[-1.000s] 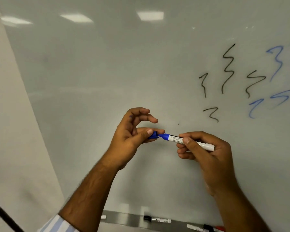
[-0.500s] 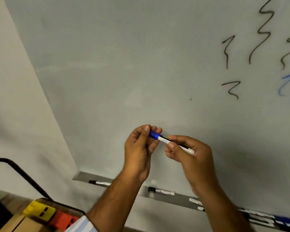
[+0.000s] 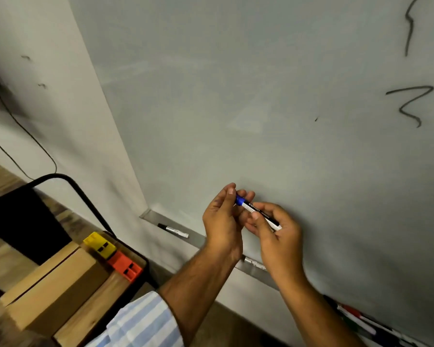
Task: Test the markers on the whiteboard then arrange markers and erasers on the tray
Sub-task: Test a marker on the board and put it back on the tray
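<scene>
Before the whiteboard (image 3: 261,96), one blue marker (image 3: 257,211) was held between two hands: left hand (image 3: 223,216) pinched its blue cap end, right hand (image 3: 276,229) gripped the barrel. Barrel lettering was legible only as "MARKER". Long axis ran upper left to lower right. One black-capped marker (image 3: 173,230) lay on the tray (image 3: 198,237). Two erasers, yellow (image 3: 99,244) and orange (image 3: 125,266), sat touching each other.

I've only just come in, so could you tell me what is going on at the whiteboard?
A person is holding a blue marker in both hands in front of the whiteboard. The right hand grips the barrel and the left hand pinches the blue cap end. Black squiggles are on the board, and a black marker lies on the tray below.
</scene>
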